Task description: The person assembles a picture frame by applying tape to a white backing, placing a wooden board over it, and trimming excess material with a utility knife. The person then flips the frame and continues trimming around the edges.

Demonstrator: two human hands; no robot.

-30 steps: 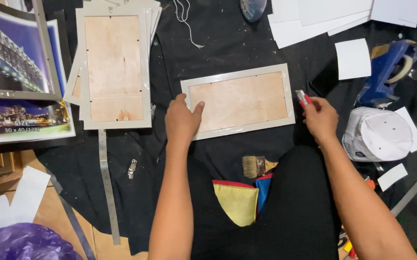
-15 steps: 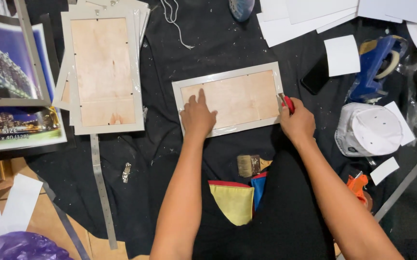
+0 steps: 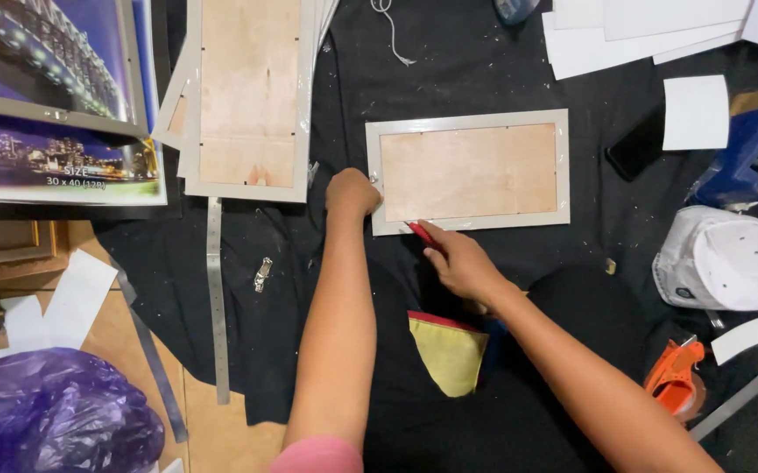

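Left hand: the left hand is curled narrow into a loose fist, its knuckles pressed on the left edge of the small frame; whether anything sits inside the fist cannot be told.
Right hand: the right hand is closed around a red-handled tool, whose tip meets the frame's lower edge near the lower left corner.
Small frame: lies face down on the black cloth, pale border around a brown backing board, just ahead of both hands and between them.
Near the right hand: a yellow and red cloth piece lies just behind it, toward the person.
Left of the left hand: a stack of larger frames, also backing side up, sits near, ahead and to the left; a long metal strip runs down the cloth beside that arm, with a small metal clip between strip and arm.
Farther left: framed night photos of a bridge; a purple plastic bag well behind.
Right of the right hand: a white cap, an orange tape dispenser and a blue tool, all well apart from it.
Ahead, far: white paper sheets.
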